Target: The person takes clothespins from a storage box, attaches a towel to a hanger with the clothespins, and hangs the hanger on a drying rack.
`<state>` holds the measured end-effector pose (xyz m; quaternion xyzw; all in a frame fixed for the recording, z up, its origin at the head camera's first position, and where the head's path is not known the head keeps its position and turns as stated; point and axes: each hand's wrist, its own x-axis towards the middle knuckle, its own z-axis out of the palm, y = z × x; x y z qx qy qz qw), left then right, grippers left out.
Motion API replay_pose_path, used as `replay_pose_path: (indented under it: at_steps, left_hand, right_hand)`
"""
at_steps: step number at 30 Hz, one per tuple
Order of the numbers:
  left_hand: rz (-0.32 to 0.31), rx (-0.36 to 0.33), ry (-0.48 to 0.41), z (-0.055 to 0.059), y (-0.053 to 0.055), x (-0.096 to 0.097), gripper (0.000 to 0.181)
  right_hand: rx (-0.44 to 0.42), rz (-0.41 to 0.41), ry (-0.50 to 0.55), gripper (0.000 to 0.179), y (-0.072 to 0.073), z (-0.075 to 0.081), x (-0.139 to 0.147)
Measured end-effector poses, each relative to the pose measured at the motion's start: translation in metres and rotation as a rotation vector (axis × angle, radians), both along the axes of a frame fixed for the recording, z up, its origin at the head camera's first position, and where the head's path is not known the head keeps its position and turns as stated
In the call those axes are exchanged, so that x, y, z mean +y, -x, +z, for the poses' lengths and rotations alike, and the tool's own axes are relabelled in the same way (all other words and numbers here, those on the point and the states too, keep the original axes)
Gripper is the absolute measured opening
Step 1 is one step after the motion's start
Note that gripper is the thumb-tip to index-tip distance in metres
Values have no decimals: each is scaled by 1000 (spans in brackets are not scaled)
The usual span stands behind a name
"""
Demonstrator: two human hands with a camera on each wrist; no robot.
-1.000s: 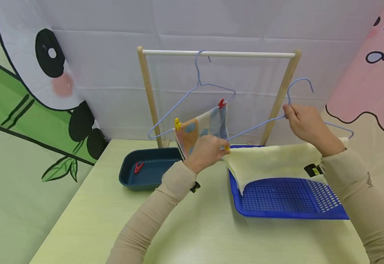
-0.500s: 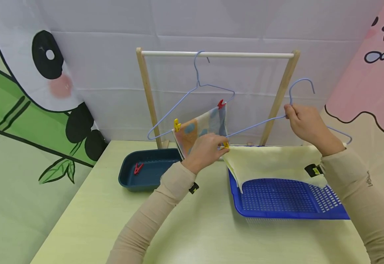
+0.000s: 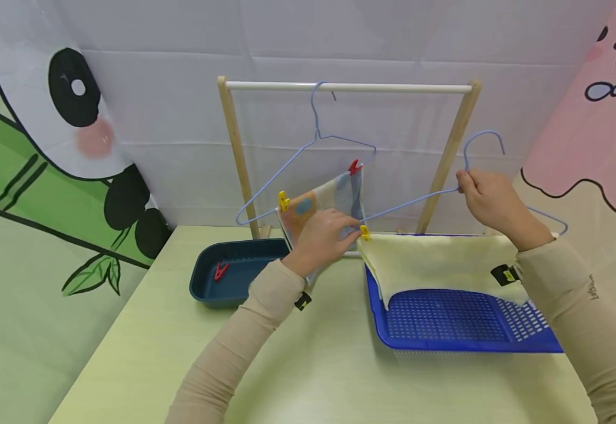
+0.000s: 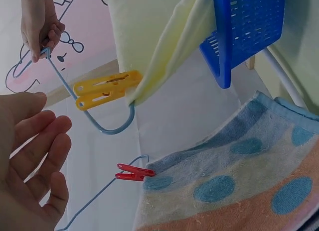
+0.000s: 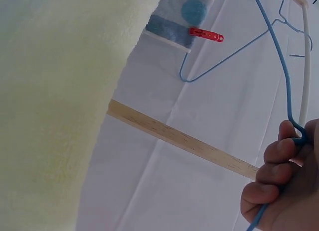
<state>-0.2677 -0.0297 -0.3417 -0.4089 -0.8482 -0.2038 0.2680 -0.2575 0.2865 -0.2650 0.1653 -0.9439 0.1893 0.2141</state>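
Observation:
My right hand [image 3: 490, 197] grips a blue wire hanger [image 3: 411, 203] just below its hook. A pale yellow towel [image 3: 440, 259] hangs from that hanger's lower bar. At the left end, a yellow clothespin [image 4: 107, 89] clamps the towel to the wire. My left hand [image 3: 324, 238] is beside this clothespin, its fingers loosely bent with nothing between them; the left wrist view shows a gap between fingertips and clothespin. Behind it, a patterned towel [image 4: 224, 181] hangs on a second blue hanger [image 3: 281, 171], pinned by a red clothespin [image 3: 355, 167] and another yellow clothespin [image 3: 284, 201].
The second hanger hooks over the white bar [image 3: 408, 88] of a wooden-legged rack at the back. A blue perforated basket [image 3: 446, 343] sits under the yellow towel. On the left, a dark teal tray [image 3: 202, 288] contains a red clothespin [image 3: 221, 271]. A printed cloth [image 3: 181, 118] hangs behind.
My left hand has let go of the yellow clothespin and drawn slightly left, leaving it clamped on the towel. My right hand keeps its hold, with the hanger slightly lower.

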Motion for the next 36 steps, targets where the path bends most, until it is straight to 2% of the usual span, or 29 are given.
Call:
replay_pose_path:
  at_steps: [6, 16, 21, 28, 32, 36]
  left_hand:
    - [-24, -48, -19, -7, 4, -14, 11]
    - [-53, -136, 41, -21, 6, -43, 10]
    - [-27, -181, 88, -28, 8, -59, 10]
    - [-2, -314, 130, -32, 7, -82, 21]
    - [33, -369, 158, -34, 5, -96, 19]
    - [104, -411, 181, -36, 6, -112, 15]
  right_hand:
    - [-20, -7, -1, 50, 1, -2, 1]
    - [-24, -2, -17, 48, 2, -6, 3]
    - [-38, 3, -22, 45, 2, -9, 5]
    - [-76, 10, -12, 40, 1, -13, 7]
    - [-98, 9, -11, 41, -1, -15, 7]
    - [-101, 6, -1, 43, 0, -17, 7]
